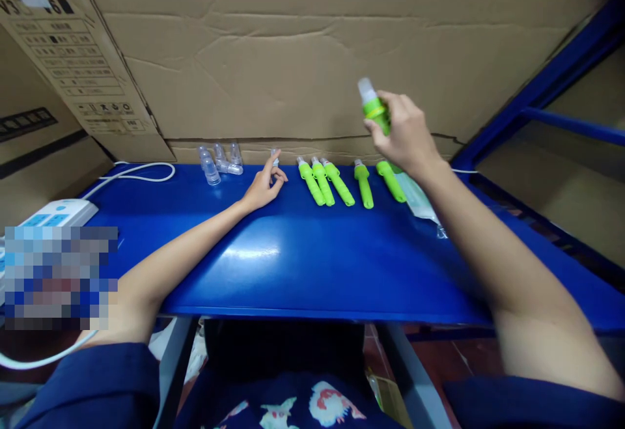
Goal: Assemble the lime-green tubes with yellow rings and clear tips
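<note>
My right hand (404,131) is raised above the back of the table, its fingers wrapped round a small spray bottle (375,109) with a bright green sleeve and a clear cap, tilted cap-up. Over the table, my left hand (265,185) has its fingers apart, the index finger stretched out. Just behind those fingers is a small clear piece (275,155), partly hidden; whether I touch it cannot be made out. Between the two hands, several green-sleeved bottles lie in a row, among them one green bottle (364,185) and another (390,181) at the right end.
Several clear plastic caps (211,170) sit at the back left. A pale green packet (418,196) lies by my right forearm. On the left are a white power strip (63,211) and a cable (141,172). Cardboard (303,77) walls the back of the blue table (312,253).
</note>
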`<state>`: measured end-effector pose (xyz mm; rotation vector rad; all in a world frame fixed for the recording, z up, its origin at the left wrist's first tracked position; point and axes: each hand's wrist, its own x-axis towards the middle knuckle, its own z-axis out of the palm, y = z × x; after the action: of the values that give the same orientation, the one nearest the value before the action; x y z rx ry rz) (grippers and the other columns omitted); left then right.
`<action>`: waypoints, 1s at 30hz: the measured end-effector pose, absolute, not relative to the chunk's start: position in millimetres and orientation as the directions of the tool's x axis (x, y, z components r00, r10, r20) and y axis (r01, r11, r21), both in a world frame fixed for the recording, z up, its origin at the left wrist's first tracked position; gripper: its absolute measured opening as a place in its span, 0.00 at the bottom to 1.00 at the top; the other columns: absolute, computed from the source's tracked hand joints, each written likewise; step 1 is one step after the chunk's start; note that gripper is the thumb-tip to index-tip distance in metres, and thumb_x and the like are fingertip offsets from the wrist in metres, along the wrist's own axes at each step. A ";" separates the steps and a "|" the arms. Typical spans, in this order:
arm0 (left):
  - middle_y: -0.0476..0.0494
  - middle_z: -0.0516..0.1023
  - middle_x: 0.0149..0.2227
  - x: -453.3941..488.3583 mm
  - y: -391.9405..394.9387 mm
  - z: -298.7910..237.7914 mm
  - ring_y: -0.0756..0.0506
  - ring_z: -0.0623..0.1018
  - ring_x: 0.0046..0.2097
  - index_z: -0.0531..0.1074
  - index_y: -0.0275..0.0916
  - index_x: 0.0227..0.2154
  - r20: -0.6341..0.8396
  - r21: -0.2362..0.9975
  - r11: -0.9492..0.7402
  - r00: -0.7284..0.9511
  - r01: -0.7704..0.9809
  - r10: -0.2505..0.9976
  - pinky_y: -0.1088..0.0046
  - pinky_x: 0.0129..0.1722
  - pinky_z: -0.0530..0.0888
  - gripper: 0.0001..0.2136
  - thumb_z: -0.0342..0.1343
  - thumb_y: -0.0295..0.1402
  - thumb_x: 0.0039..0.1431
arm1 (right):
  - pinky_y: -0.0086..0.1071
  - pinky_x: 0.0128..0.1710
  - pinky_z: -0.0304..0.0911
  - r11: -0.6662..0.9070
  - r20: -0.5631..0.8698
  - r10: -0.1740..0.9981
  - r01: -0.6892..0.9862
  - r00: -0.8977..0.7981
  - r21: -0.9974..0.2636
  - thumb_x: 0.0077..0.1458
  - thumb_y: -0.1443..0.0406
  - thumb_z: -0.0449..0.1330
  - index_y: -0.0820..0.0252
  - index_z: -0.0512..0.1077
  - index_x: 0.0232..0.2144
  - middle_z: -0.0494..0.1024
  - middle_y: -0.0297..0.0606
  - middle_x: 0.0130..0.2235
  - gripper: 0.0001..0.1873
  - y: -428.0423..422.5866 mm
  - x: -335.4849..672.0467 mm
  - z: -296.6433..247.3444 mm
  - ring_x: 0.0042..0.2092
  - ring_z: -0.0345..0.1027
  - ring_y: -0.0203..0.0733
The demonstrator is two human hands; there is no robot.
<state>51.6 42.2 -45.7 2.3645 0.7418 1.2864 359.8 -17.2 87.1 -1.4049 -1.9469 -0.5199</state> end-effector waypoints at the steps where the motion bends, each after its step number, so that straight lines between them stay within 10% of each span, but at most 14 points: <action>1: 0.45 0.80 0.37 51.8 42.2 -45.9 0.50 0.78 0.37 0.45 0.39 0.71 0.666 0.526 -0.804 0.453 0.278 0.593 0.73 0.37 0.71 0.35 0.50 0.27 0.62 | 0.44 0.61 0.60 0.287 0.684 0.713 0.954 -0.157 -0.081 0.63 0.65 0.58 0.76 0.64 0.62 0.71 0.61 0.58 0.28 -19.1 369.3 87.4 0.60 0.67 0.57; 6: 0.45 0.80 0.37 52.6 42.9 -46.5 0.49 0.77 0.37 0.50 0.39 0.69 0.660 0.514 -0.816 0.484 0.266 0.574 0.72 0.39 0.71 0.34 0.52 0.27 0.60 | 0.42 0.49 0.66 -0.039 0.433 0.897 0.992 0.088 -0.121 0.60 0.62 0.61 0.73 0.72 0.53 0.80 0.57 0.46 0.22 -30.4 400.5 61.3 0.48 0.75 0.57; 15: 0.44 0.80 0.36 52.2 36.5 -42.5 0.48 0.77 0.37 0.57 0.36 0.65 0.642 0.504 -0.800 0.478 0.326 0.600 0.71 0.39 0.72 0.28 0.50 0.27 0.60 | 0.39 0.38 0.66 -0.178 0.212 0.959 0.982 0.189 -0.067 0.61 0.61 0.60 0.72 0.73 0.47 0.81 0.61 0.43 0.18 -12.6 386.5 6.8 0.44 0.77 0.59; 30: 0.40 0.81 0.42 52.9 34.9 -40.0 0.46 0.80 0.41 0.67 0.35 0.56 0.596 0.486 -0.782 0.506 0.390 0.623 0.68 0.47 0.74 0.20 0.50 0.26 0.61 | 0.45 0.53 0.66 -0.022 0.243 0.965 0.952 0.100 -0.305 0.63 0.59 0.57 0.71 0.71 0.56 0.76 0.60 0.56 0.25 8.3 361.4 -21.6 0.58 0.71 0.61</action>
<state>52.9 34.9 -40.0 2.4634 0.8518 1.1491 361.4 8.3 -21.6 -1.9995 -1.8761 0.0444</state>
